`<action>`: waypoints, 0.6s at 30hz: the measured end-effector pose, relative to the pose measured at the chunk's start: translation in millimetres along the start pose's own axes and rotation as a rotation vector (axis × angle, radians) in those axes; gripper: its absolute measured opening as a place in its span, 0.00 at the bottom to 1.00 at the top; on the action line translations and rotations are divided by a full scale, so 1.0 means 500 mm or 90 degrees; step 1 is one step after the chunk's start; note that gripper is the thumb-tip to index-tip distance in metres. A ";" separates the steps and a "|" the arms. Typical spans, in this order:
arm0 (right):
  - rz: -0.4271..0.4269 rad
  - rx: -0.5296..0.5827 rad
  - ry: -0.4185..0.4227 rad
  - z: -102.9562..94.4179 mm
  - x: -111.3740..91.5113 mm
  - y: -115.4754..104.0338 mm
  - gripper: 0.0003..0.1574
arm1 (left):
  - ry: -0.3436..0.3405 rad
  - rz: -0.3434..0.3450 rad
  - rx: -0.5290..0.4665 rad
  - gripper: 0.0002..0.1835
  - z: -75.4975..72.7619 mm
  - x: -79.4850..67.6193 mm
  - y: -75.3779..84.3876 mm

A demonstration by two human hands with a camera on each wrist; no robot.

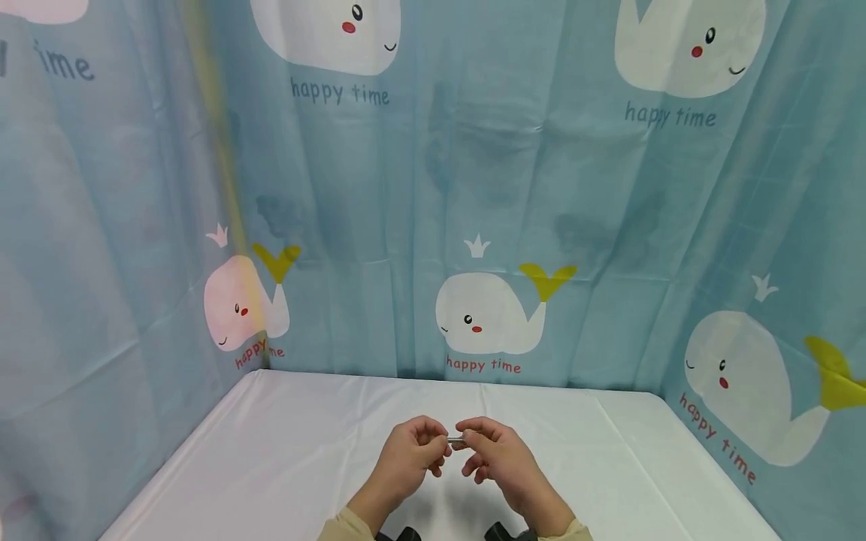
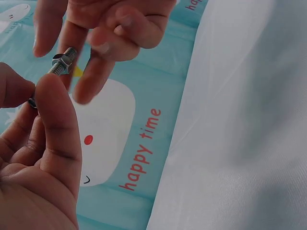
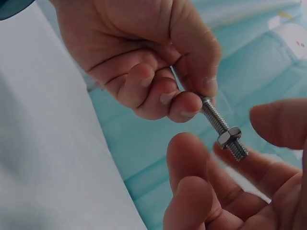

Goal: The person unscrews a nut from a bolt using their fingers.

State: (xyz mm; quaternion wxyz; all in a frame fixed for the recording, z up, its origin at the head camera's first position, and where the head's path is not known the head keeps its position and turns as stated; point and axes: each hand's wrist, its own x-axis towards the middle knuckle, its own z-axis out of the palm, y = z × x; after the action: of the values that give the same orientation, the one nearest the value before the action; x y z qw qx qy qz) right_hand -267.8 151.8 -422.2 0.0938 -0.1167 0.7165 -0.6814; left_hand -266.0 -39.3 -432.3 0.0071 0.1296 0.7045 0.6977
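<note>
We see the left hand [image 1: 409, 457] pinching a bolt [image 3: 215, 115] near its head between thumb and fingers, above the white table [image 1: 271, 451]. A nut [image 3: 229, 137] sits on the thread near the tip. The right hand [image 1: 502, 457] has its fingers released, spread around the nut. Behind hangs a whale-print curtain [image 1: 487, 180].

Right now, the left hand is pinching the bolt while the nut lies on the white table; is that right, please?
Not quite: the nut sits on the bolt near its free end, not on the white table, as the right wrist view shows. The left hand does pinch the bolt.
</note>
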 end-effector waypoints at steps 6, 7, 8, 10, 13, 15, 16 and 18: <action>-0.006 -0.048 0.006 0.002 -0.002 0.000 0.17 | 0.001 0.001 0.007 0.06 0.001 0.000 0.001; -0.006 -0.052 0.008 0.002 -0.002 -0.001 0.15 | 0.001 -0.001 0.007 0.06 0.001 0.000 0.001; -0.006 -0.053 0.009 0.002 -0.002 -0.002 0.15 | 0.001 -0.003 0.009 0.05 0.001 -0.001 0.000; 0.000 -0.050 0.010 0.002 -0.003 -0.003 0.17 | 0.002 -0.006 0.008 0.05 0.001 -0.003 0.000; 0.009 -0.040 0.011 0.002 -0.003 -0.005 0.18 | 0.003 -0.005 0.009 0.05 0.001 -0.003 0.000; 0.011 -0.038 0.013 0.002 -0.004 -0.005 0.20 | 0.003 -0.002 0.010 0.06 0.001 -0.002 0.000; 0.011 -0.041 0.013 0.002 -0.004 -0.005 0.21 | 0.003 -0.002 0.012 0.06 0.001 -0.002 0.000; 0.009 -0.046 0.011 0.002 -0.003 -0.004 0.20 | 0.003 -0.004 0.014 0.06 0.002 -0.002 -0.001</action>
State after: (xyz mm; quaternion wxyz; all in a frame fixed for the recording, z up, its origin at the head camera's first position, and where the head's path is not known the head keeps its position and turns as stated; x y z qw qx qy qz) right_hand -265.8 151.1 -420.2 0.0881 -0.1095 0.7422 -0.6553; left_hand -264.8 -38.7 -432.8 0.0066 0.1259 0.7127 0.6901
